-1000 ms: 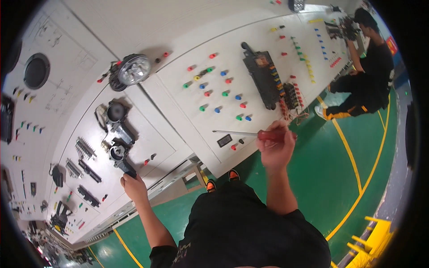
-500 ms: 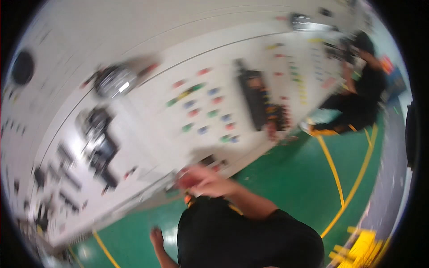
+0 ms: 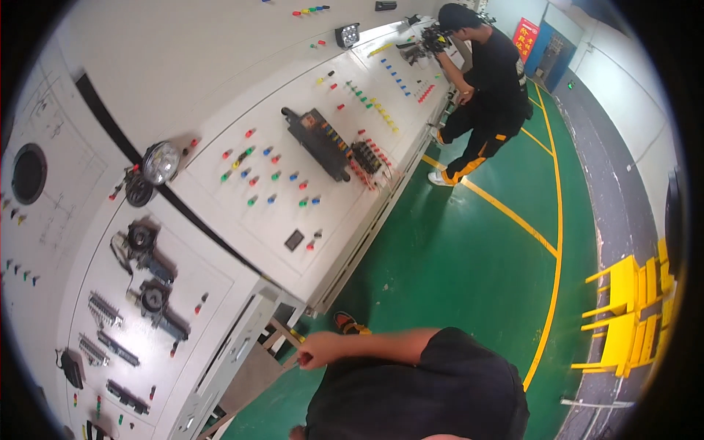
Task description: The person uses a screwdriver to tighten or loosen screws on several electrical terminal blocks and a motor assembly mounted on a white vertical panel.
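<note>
My right hand point(image 3: 317, 350) is closed around the red screwdriver handle point(image 3: 303, 359), mostly hidden, beside the front edge of a white training board point(image 3: 242, 264) and a wooden frame point(image 3: 257, 367) under it. My left hand point(image 3: 297, 433) barely shows at the bottom edge, its fingers hidden by my body. On the board are two dark motor units point(image 3: 155, 297), a round lamp point(image 3: 161, 161), black connector strips point(image 3: 117, 348), a long black fuse box point(image 3: 315, 143) and rows of coloured sockets.
A co-worker point(image 3: 480, 88) in black stands farther along the board, hands on a metal assembly point(image 3: 419, 48). Green floor point(image 3: 455, 271) with yellow lines runs to a blue door point(image 3: 554, 59). Yellow stacked chairs point(image 3: 623, 315) stand at the right by the wall.
The view has swung toward the right along the board. My right hand has come down and left with the screwdriver. My left hand has left the motor unit and dropped to my side.
</note>
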### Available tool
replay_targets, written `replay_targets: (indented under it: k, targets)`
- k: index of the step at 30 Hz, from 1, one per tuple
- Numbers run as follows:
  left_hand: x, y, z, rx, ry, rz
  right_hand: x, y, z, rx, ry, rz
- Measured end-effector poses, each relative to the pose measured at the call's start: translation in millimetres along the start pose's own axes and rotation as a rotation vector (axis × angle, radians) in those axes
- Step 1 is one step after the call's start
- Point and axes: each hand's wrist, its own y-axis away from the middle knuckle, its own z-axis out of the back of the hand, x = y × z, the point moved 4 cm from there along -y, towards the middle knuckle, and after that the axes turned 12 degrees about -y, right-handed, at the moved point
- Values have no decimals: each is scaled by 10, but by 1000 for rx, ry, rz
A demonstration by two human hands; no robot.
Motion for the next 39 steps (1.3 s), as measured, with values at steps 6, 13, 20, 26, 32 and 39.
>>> replay_targets:
  k: [6, 13, 20, 26, 32, 39]
  targets:
    - [653, -387, 1089, -169, 583, 2, 601, 139, -619, -112, -114, 41]
    - [1468, 358, 544, -53, -801, -952, 474, 621, -1479, -202, 144, 79]
    - [1771, 771, -46, 124, -505, -231, -2497, 2129, -1484, -913, -153, -782]
    - [1877, 968, -260, 101, -444, -100, -3826, 3339, -2224, 192, -133, -1297]
    - [1696, 711, -212, 22, -533, -307, -3933, 2564, -1853, 99, 464, -972]
    - [928, 508, 395, -219, 259, 196, -3145, 443, -499, -417, -676, -642]
